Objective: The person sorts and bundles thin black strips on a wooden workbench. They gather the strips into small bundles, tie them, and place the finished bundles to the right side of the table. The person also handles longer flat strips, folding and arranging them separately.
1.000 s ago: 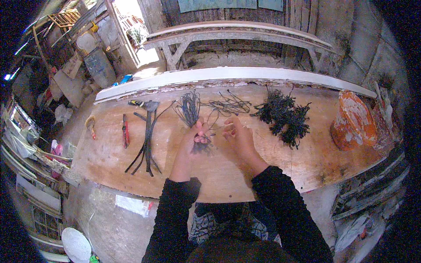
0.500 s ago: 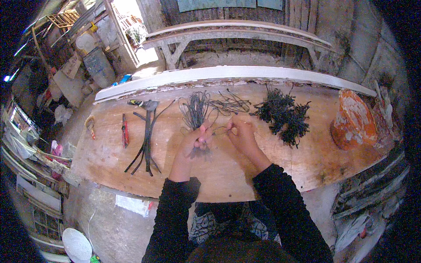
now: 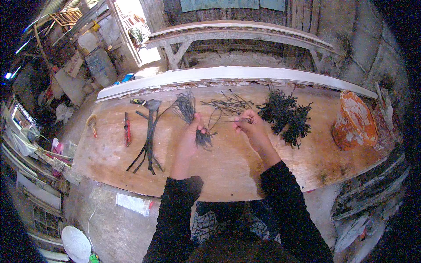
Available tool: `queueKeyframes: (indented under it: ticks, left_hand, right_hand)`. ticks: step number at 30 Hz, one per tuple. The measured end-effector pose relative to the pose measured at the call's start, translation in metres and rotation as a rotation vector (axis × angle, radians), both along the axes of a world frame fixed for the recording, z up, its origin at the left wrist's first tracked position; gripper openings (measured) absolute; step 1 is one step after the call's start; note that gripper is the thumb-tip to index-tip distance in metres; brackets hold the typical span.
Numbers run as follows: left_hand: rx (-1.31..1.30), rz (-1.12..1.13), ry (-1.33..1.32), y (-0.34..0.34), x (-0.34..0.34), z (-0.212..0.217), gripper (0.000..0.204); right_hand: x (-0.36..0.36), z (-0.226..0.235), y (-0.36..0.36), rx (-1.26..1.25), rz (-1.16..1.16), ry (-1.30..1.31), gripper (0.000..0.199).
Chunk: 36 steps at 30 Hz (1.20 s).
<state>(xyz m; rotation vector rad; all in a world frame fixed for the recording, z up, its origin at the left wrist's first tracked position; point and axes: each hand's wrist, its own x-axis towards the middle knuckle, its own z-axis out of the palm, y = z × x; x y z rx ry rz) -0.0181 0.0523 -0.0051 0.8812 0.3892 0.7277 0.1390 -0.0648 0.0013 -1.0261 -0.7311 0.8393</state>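
The left hand (image 3: 196, 131) is grasping a bundle of dark cords (image 3: 185, 106) near its lower end, the loops fanning out beyond the fingers and short ends hanging below; the fist seems to be closing there so that the strands are staying together. The right hand (image 3: 251, 128) is pinching a thin strand (image 3: 228, 121) between thumb and fingers, apart from the left, probably so that this one piece is standing clear of the rest. The bundle is hanging over the middle of the table (image 3: 210, 175).

Loose cords (image 3: 230, 102) are lying just beyond the hands, and a dark heap of short cords (image 3: 285, 115) is sitting to their right, seemingly sorted apart yet within reach. On the left, black strips (image 3: 151, 131) are lying near a red tool (image 3: 127, 129), its exact kind being unclear.

The tabletop is showing worn, stained plywood. An orange bucket (image 3: 357, 120) smeared with white is standing at its right end, and a long white board (image 3: 237, 73) is running along the far edge. Behind, a bench (image 3: 245, 37) is standing against a weathered wall, and daylight is coming through a doorway (image 3: 149, 55).
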Motion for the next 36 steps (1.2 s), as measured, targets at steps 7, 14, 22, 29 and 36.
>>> queueKeyframes:
  ticks: [7, 14, 22, 29, 36]
  left_hand:
    - [0.061, -0.110, 0.233, -0.023, 0.017, -0.010, 0.016]
    - [-0.089, -0.258, 0.099, -0.039, 0.020, -0.005, 0.018]
    - [-0.023, -0.171, 0.200, -0.039, 0.023, -0.007, 0.032]
    - [-0.219, -0.124, -0.104, -0.027, 0.012, -0.003, 0.044]
    - [-0.147, -0.059, -0.283, -0.009, -0.002, 0.006, 0.023]
  right_hand:
    - [0.002, -0.012, 0.007, 0.043, -0.261, 0.041, 0.016]
    - [0.007, -0.024, 0.011, 0.078, -0.573, -0.291, 0.024]
    - [-0.003, -0.007, 0.002, -0.006, -0.604, -0.572, 0.013]
    - [-0.018, -0.006, 0.000, -0.348, -0.397, -0.868, 0.021]
    - [-0.024, 0.001, -0.005, -0.304, -0.120, -1.035, 0.032]
